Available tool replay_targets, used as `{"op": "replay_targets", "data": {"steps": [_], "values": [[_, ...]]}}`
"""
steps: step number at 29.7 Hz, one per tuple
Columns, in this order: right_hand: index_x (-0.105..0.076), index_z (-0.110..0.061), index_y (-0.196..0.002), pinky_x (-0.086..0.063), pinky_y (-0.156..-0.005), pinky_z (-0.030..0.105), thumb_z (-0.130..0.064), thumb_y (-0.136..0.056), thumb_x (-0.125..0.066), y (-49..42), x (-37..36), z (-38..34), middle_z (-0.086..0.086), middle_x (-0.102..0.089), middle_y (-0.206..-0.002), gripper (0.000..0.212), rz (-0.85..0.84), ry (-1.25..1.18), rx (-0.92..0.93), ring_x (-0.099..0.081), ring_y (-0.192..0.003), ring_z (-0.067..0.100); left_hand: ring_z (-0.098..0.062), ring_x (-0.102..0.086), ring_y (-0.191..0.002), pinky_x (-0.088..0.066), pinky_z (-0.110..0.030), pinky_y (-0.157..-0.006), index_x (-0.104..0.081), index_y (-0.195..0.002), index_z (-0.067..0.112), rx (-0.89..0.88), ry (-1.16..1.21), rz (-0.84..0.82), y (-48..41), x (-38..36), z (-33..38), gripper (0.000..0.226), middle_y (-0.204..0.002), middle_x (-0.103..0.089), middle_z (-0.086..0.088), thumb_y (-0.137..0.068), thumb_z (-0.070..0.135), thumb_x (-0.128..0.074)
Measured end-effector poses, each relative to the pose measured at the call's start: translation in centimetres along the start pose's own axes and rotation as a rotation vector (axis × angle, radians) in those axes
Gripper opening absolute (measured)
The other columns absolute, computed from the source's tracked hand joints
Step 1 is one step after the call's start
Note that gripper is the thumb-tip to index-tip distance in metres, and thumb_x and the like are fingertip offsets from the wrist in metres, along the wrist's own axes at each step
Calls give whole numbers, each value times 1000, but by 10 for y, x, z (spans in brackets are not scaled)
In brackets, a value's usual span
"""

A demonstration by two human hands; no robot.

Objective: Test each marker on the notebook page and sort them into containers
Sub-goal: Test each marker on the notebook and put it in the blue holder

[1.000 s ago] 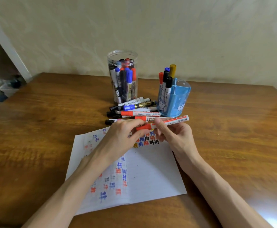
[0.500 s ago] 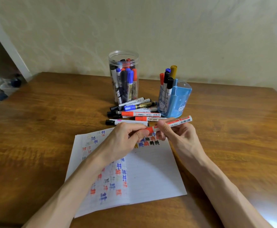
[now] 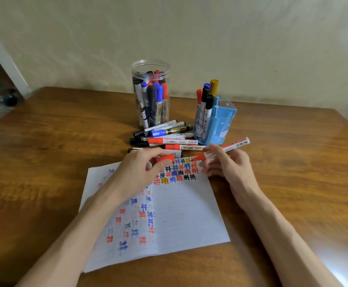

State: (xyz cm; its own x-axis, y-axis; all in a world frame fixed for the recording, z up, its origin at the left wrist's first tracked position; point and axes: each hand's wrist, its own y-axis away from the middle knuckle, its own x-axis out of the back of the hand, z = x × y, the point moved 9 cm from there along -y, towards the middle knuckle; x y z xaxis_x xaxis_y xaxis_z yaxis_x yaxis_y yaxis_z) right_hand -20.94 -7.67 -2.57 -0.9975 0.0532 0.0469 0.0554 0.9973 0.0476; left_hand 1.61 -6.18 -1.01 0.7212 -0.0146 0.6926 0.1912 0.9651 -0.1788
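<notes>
**Cap off, red tip over the page**

We've got the red marker [image 3: 229, 146] pinched in our right hand [image 3: 229, 164]. The barrel slants up to the far right and the bare tip hangs just above the far edge of the page [image 3: 185, 214], right by the rows of test marks. Our left hand [image 3: 140, 170] pinches the red cap [image 3: 166, 158] just left of the tip, apart from it.

So the step, as we read it, is the test stroke. The far edge is crowded, so we'd want the tip down on a blank patch, and there are bare lines nearer us on the right. A light, steady stroke should show whether the ink runs. The left hand could rest its heel on the paper to stop it sliding and hold the cap close for recapping.

Beyond the page, the pile [image 3: 169, 134] of markers lies on the bench [image 3: 293, 162] in front of the jar [image 3: 150, 67] on the left and the blue holder [image 3: 224, 121] on the right. Both hold markers. Which one takes the working markers, we cannot tell.
</notes>
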Motion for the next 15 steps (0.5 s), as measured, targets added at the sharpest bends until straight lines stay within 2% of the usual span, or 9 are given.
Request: {"op": "replay_targets", "data": {"steps": [3, 7, 11, 15], "values": [[-74, -3, -93, -61, -70, 33, -26, -103, -65, -1, 9, 2, 12, -79, -79, 26, 26, 82, -13, -74, -72, 28, 4, -65, -88, -56, -14, -68, -68, -125, 36, -39, -86, -4, 1, 0, 2, 34, -110, -70, 20, -93, 47, -60], [-75, -11, -92, -59, -69, 34, -33, -95, -77, 4, 4, -4, 5, -78, -78, 23, -32, 185, 83, -69, -67, 16, 0, -67, -98, -60, -21, -79, -69, -124, 33, -73, -104, -8, 4, -2, 6, 40, -116, -72, 16, -91, 51, -57], [-74, -5, -103, -60, -76, 33, -40, -96, -73, 3, 2, 0, 9, -79, -88, 36, -103, 18, 44, -71, -80, 22, 1, -68, -99, -60, -20, -78, -69, -125, 31, -89, -114, 4, 5, -1, 4, 34, -117, -73, 15, -94, 45, -62], [-75, -11, -98, -60, -69, 24, -40, -89, -81, 2, 9, 1, -2, -77, -78, 31, -37, 98, 64, -71, -72, 11, 0, -67, -99, -61, -24, -80, -69, -125, 32, -90, -102, 8, 7, 0, 4, 44, -115, -73, 15, -89, 54, -55]]}}
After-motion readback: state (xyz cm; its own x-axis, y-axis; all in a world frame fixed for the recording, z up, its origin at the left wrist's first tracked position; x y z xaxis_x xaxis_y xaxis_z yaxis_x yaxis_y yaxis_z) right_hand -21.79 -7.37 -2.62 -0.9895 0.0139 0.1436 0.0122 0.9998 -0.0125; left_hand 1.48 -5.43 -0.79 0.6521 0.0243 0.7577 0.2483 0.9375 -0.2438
